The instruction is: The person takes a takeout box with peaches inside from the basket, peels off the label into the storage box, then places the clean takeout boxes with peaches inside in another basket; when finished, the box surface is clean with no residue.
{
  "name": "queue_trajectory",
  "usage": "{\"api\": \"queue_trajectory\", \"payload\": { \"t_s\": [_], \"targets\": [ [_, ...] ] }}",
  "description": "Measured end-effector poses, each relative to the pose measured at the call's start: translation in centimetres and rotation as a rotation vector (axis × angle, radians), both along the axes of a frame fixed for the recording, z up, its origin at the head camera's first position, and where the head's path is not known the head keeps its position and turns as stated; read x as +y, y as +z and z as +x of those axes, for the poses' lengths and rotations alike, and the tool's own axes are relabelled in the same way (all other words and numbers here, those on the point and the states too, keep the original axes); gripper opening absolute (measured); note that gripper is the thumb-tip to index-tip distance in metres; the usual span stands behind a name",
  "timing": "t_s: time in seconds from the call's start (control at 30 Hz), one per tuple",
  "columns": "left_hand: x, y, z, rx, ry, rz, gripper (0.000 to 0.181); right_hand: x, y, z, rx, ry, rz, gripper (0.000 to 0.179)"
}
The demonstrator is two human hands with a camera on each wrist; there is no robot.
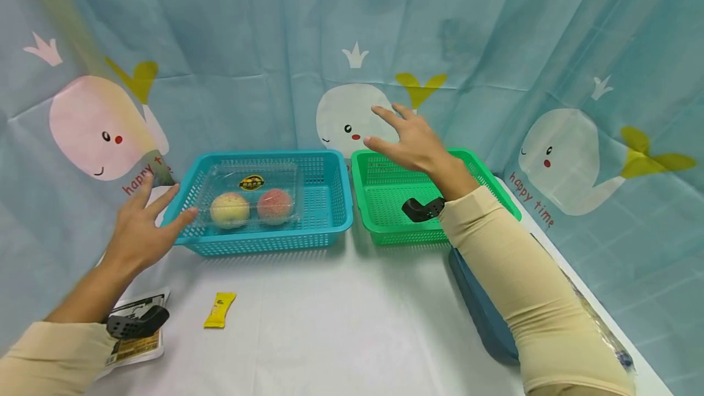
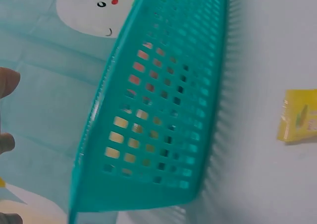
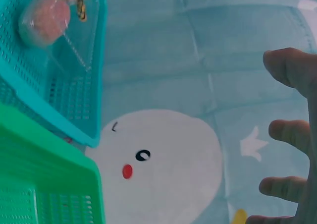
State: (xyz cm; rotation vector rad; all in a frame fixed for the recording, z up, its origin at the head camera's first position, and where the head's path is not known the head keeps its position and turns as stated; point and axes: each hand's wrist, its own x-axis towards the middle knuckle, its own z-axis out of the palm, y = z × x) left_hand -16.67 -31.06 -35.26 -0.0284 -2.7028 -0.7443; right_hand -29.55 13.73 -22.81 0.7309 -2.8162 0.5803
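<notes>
A clear plastic box [image 1: 250, 173] with two round fruits, a yellowish one [image 1: 230, 210] and a pinkish-red one [image 1: 275, 206], sits inside the blue basket [image 1: 324, 234]. My left hand [image 1: 142, 231] is nearest that basket's left end, fingers spread and holding nothing; whether it touches the rim I cannot tell. Over the back of the green basket [image 1: 409, 236] hovers my right hand [image 1: 412, 141], its fingers apart with nothing in them. In the right wrist view the fingertips [image 3: 282, 65] show against the curtain. A small yellow packet [image 1: 220, 310] lies in front of the blue basket.
Printed packages [image 1: 140, 350] lie under the left forearm. A dark blue object [image 1: 484, 316] is partly hidden by the right sleeve, with a clear wrapped thing [image 1: 610, 341] beyond it. A whale-print curtain [image 1: 247, 35] hangs behind the white table [image 1: 308, 335].
</notes>
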Motion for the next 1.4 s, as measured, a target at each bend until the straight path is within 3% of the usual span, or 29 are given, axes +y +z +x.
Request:
{"api": "queue_trajectory", "payload": {
  "t_s": [0.53, 0.8, 1.03, 1.4],
  "targets": [
    [-0.4, -3.7, -0.5, -0.076, 0.022, 0.039, 0.071, -4.9, -2.9, -1.2, -0.066, 0.099, -0.132, 0.067],
    [-0.6, -5.3, -0.3, -0.106, 0.035, 0.074, 0.075, -7.6, -4.4, -1.7, -0.16, 0.122, -0.164, 0.069],
    [-0.4, -6.0, -0.3, -0.09, 0.059, 0.1, 0.078, -9.4, -5.8, -2.1, -0.206, 0.17, -0.197, 0.067],
    [0.0, -6.0, -0.7, -0.109, 0.114, 0.104, 0.08, -13.0, -8.9, -3.0, -0.403, 0.148, -0.229, 0.066]
  ]
}}
